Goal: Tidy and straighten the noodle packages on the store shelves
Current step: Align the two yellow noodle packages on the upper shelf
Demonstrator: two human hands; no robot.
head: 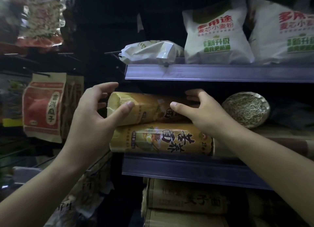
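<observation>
**Noodle packages stacked at the left end of the middle shelf**

Noodle packages lie on their sides at the left end of the middle shelf [186, 165], one on the other. The upper noodle package [146, 107] sits tilted, its left end of bare noodle tips poking past the shelf's left edge. The lower noodle package [161, 138] lies along the front edge, label facing out.

The left hand [91, 118] is open and cupped around the upper package's left end: its thumb rests on the front of the wrapper and its fingers [107, 87] curl above and behind the end. The right hand [202, 111] is spread over the same package further right, thumb on the front and fingers reaching over the top toward the back; neither hand is closed tight.

Just right of the right hand a round bundle of pale noodles [246, 109] faces outward. On the upper shelf [220, 73] stand two white flour bags [215, 33], with a crumpled white bag [151, 51] lying at the left corner. More tan noodle packs [186, 199] fill the shelf below.
</observation>
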